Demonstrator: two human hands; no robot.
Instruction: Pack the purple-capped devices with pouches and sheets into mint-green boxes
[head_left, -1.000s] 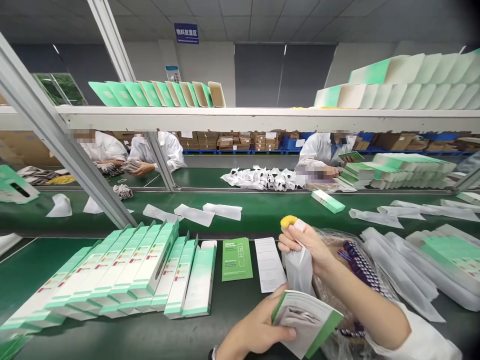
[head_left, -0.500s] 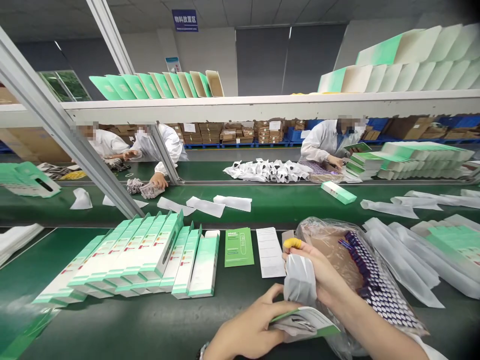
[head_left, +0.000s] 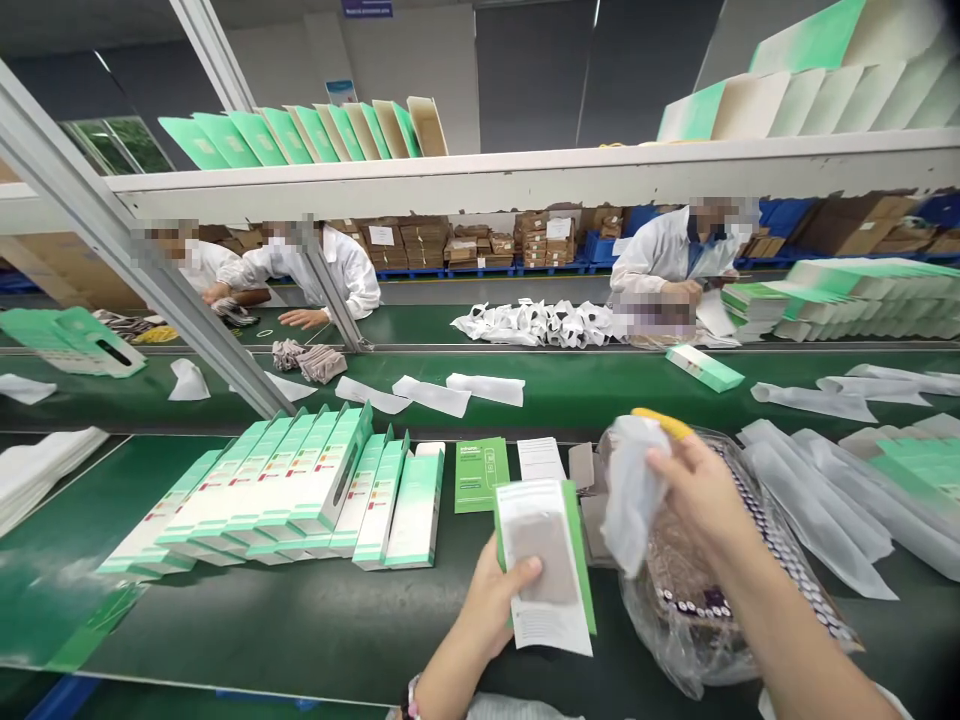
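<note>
My left hand (head_left: 491,598) grips a green-edged booklet with a white leaflet and a grey pouch on top (head_left: 546,560), held flat above the green bench. My right hand (head_left: 694,480), with a yellow finger cot on the forefinger, pinches a white sleeve pouch (head_left: 628,490) that hangs down beside the booklet. Under the right hand lies a clear plastic bag of dark purple items (head_left: 720,560). A green leaflet (head_left: 481,473) and a white sheet (head_left: 541,458) lie just beyond the booklet.
A fanned row of white-green boxes (head_left: 300,490) lies at left. White sleeves (head_left: 817,500) are piled at right. More sleeves (head_left: 431,392) and a box (head_left: 705,368) lie on the conveyor belt. Other people in white coats (head_left: 671,255) work across the line. Flat cartons (head_left: 300,135) stand on the shelf.
My left hand turned the booklet up and forward so its top face shows. My right hand lifted the white pouch up and to the right, away from the booklet.
</note>
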